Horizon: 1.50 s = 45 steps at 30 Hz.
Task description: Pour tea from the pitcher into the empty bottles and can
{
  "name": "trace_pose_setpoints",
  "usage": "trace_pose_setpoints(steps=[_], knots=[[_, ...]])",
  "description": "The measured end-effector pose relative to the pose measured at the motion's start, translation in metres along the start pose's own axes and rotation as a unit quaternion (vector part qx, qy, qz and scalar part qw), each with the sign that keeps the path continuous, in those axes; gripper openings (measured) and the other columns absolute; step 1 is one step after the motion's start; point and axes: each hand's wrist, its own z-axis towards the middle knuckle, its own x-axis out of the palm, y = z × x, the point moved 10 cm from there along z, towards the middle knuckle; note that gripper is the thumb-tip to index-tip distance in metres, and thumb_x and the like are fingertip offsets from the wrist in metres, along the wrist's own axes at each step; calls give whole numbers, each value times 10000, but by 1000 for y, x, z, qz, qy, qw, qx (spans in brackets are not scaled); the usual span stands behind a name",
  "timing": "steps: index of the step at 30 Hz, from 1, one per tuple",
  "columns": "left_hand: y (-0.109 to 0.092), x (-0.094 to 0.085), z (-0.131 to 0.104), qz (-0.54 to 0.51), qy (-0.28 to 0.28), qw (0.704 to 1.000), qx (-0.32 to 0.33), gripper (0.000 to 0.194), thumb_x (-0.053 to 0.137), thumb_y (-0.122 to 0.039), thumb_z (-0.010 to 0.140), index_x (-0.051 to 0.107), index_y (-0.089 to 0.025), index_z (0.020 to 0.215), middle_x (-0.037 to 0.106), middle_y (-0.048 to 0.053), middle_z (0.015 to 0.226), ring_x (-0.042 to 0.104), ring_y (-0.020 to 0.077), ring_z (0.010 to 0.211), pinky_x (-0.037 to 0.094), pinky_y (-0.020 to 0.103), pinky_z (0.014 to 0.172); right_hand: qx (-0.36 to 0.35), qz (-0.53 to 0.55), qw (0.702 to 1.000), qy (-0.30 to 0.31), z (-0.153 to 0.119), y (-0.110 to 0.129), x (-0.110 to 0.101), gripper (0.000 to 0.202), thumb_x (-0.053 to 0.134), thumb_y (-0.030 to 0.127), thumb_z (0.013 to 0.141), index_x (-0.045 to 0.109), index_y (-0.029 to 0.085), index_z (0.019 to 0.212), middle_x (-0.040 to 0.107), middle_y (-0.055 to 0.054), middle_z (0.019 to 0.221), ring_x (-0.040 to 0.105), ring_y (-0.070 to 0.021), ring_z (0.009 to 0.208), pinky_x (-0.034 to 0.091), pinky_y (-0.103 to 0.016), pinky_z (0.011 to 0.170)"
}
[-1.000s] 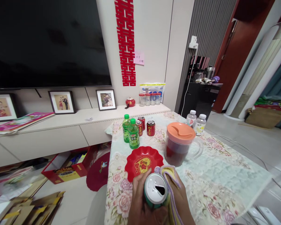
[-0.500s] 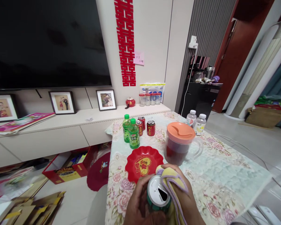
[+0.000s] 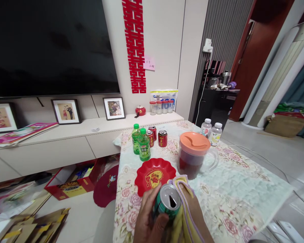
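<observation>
A green drink can (image 3: 167, 201) with an opened top is gripped by my left hand (image 3: 148, 216), thumb across its near side. My right hand (image 3: 194, 206) holds a yellow cloth with purple edging (image 3: 183, 216) pressed against the can's right side; its fingertips are hidden behind the cloth and can. Just beyond the can lies a red scalloped plate (image 3: 144, 175) with a gold print. A clear pitcher (image 3: 191, 163) of dark red liquid, topped by an orange lid, stands past my right hand.
Two green-capped bottles (image 3: 144, 146) and several red cans (image 3: 162, 138) stand at the table's far left. Two white-capped bottles (image 3: 216, 135) are at the far right. A flowered cloth (image 3: 230, 199) covers the table. Left of it are a maroon stool (image 3: 105, 189) and flattened cardboard (image 3: 40, 224).
The can has tilted and risen slightly, showing more of its green side. My right hand with the cloth has shifted a little left and down around the can's side.
</observation>
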Motion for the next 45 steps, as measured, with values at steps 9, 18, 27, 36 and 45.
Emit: trace_pose_setpoints(steps=[9, 18, 27, 36, 45], knots=[[6, 14, -11, -90, -3, 991, -98, 831, 724, -673, 844, 507, -259, 1531, 705, 115, 1403, 734, 337, 1168, 651, 405, 920, -100, -47, 985, -132, -33, -9, -21, 458, 802, 561, 794, 733, 324, 1180, 747, -93, 1173, 711, -328, 1034, 577, -434, 886], [-8, 7, 3, -6, 90, 995, 41, 771, 848, -661, 724, 678, -270, 1366, 719, 140, 1287, 724, 357, 1147, 613, 465, 987, -47, -52, 997, -18, -34, -3, -24, 462, 925, 460, 631, 799, 369, 1066, 762, -52, 1213, 596, -397, 1282, 536, -463, 1019], [5, -1, -2, 131, 83, 984, 91, 788, 852, -749, 634, 764, -288, 1267, 565, 176, 1348, 640, 412, 1246, 600, 511, 989, 33, 40, 997, 53, 9, -41, 6, 294, 668, 452, 1000, 702, 168, 1068, 739, -34, 1003, 707, -165, 809, 606, -363, 747], [-4, -17, -4, 62, -86, 994, 28, 695, 644, -720, 884, 637, -231, 1378, 555, 128, 1364, 571, 320, 1312, 480, 442, 1135, 64, 104, 992, 19, -12, -36, 19, 325, 726, 560, 874, 734, 293, 1059, 774, -36, 889, 729, -270, 843, 592, -387, 769], [0, -2, -11, -16, -99, 995, -15, 856, 681, -740, 843, 434, -243, 1494, 638, 118, 1368, 672, 302, 1209, 567, 393, 1024, -77, -76, 993, -40, -32, 3, 15, 359, 679, 558, 899, 704, 291, 1137, 765, -64, 1052, 712, -271, 935, 569, -360, 825]])
